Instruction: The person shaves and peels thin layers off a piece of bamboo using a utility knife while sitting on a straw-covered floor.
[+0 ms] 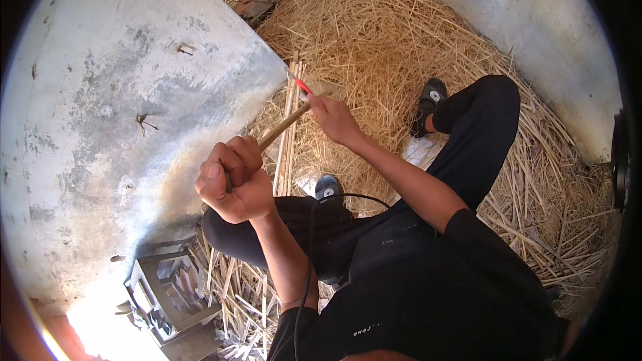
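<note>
My left hand [235, 177] is closed in a fist around one end of a light brown stick [284, 128], which looks like bamboo or wood. The stick slants away to the right, up to my right hand [332, 119]. That hand is closed around a slim red-handled tool [303, 85] at the stick's far end. A thin dark tip points from the tool toward the wall corner; its exact kind is too small to tell. My right fingers hide where tool and stick meet.
Long pale split strips [289, 113] lie beneath the stick. A straw-like heap of shavings [374, 40] covers the floor around my shoes. A stained white wall [120, 93] stands close on the left. A grey frame-like box [175, 287] sits lower left. A black cable [313, 247] crosses my body.
</note>
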Motion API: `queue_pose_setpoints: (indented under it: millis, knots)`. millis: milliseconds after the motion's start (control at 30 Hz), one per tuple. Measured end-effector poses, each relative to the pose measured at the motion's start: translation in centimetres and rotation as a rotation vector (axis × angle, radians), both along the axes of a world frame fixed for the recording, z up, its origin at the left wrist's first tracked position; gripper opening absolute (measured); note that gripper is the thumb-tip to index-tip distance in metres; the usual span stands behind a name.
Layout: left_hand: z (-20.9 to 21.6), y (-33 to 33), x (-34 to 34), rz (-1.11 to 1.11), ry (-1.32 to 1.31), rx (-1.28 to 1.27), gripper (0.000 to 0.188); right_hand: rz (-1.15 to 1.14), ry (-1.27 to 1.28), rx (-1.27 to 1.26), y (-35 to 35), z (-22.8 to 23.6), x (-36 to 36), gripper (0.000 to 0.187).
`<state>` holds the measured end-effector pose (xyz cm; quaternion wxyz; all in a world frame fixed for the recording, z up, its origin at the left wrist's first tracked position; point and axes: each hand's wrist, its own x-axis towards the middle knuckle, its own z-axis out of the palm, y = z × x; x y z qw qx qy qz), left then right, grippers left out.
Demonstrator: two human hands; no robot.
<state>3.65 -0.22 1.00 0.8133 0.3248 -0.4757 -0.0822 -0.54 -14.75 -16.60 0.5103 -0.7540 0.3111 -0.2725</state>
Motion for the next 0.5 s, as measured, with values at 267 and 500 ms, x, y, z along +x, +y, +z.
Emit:
queue_pose_setpoints:
  millis: [267,500]
  knots:
    - [0.3,-0.3,-0.4,0.024,-0.012,-0.014,0.04,0.167,0.386,0.602,0.5,-2.4,-2.6,0.06]
    - [0.5,-1.1,-0.8,0.039,0.047,0.0,0.037,-0.065,-0.191,0.719,-0.4,-1.0,-1.1,0.06]
